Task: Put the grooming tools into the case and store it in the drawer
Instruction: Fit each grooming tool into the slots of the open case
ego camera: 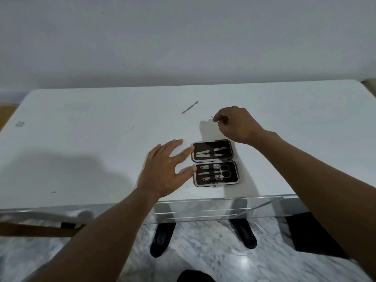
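- The case (215, 163) lies open and flat on the white table (81, 143), near the front edge, a little right of centre
- Its far half holds two slim metal tools under a strap; its near half holds small scissors (222, 170) and what look like nail clippers, with pointed tools to their left
- The left hand (162, 169) rests on the table at 9 o'clock of the case, fingers spread apart, holding nothing; the index fingertip and thumb tip touch the case's left edge
- The right hand (237, 124) hovers at about 1 o'clock of the case, fingers pinched together on a thin metal tool (215, 119), of which only the small tip shows
- A loose slim tool (190, 107) lies slantwise on the table at 11 o'clock of the case, well apart from it
- Below the table's front edge a clear drawer (219, 208) stands out, at 6 o'clock of the case
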